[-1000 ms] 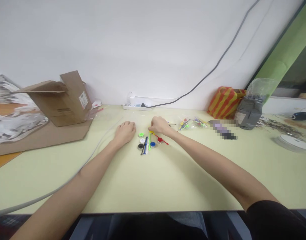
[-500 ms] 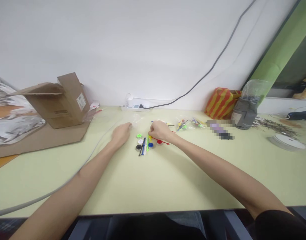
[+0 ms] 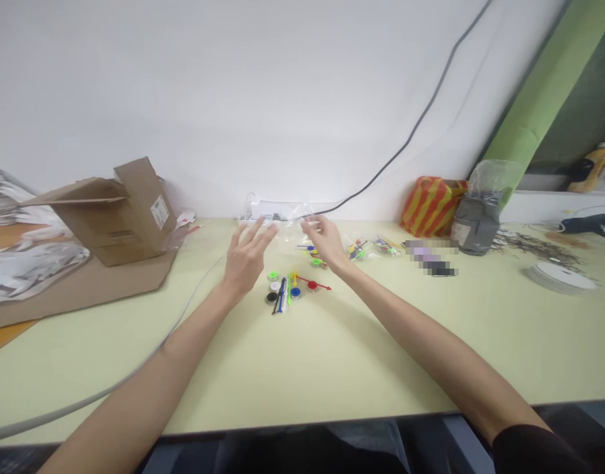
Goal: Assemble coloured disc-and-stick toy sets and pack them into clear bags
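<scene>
My left hand (image 3: 245,262) is held with its fingers spread, their tips blurred near the left side of a clear bag (image 3: 293,229). My right hand (image 3: 328,245) is curved, thumb and fingertips at the bag's right side; I can't tell whether they pinch the film. The bag is just beyond both hands, between them. Nearer me on the tabletop (image 3: 282,368) lie the green disc (image 3: 273,276), white disc (image 3: 275,287), black disc (image 3: 272,297), blue disc (image 3: 295,292) and red disc (image 3: 312,286), with coloured arrows (image 3: 281,297) among them.
</scene>
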A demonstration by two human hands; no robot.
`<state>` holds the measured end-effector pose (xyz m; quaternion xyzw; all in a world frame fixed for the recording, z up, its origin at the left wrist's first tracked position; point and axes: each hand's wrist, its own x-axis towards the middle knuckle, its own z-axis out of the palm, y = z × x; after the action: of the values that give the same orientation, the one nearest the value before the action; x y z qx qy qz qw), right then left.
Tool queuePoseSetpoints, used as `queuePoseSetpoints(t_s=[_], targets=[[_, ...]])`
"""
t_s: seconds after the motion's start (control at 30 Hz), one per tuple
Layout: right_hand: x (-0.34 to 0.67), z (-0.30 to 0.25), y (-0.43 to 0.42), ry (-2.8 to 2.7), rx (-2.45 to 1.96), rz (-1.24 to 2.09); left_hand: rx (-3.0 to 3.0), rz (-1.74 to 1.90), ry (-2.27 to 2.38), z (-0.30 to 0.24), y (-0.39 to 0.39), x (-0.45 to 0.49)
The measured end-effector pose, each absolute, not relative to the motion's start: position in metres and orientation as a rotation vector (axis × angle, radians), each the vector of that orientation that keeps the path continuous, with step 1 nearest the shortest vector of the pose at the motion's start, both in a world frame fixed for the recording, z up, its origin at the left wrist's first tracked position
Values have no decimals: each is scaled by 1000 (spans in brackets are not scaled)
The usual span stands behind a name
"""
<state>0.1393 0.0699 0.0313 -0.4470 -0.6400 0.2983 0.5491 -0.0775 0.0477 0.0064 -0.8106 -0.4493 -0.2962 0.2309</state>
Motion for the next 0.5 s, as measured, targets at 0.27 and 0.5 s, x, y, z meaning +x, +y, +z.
queuePoseSetpoints(t_s=[0.27,0.5], targets=[[180,12,28,-1262,-784,1041,-2299,-748,-1052,14,21,-38],[180,4,4,-1361,-736,1111,-2321,-705,-1047,10,14,-23]])
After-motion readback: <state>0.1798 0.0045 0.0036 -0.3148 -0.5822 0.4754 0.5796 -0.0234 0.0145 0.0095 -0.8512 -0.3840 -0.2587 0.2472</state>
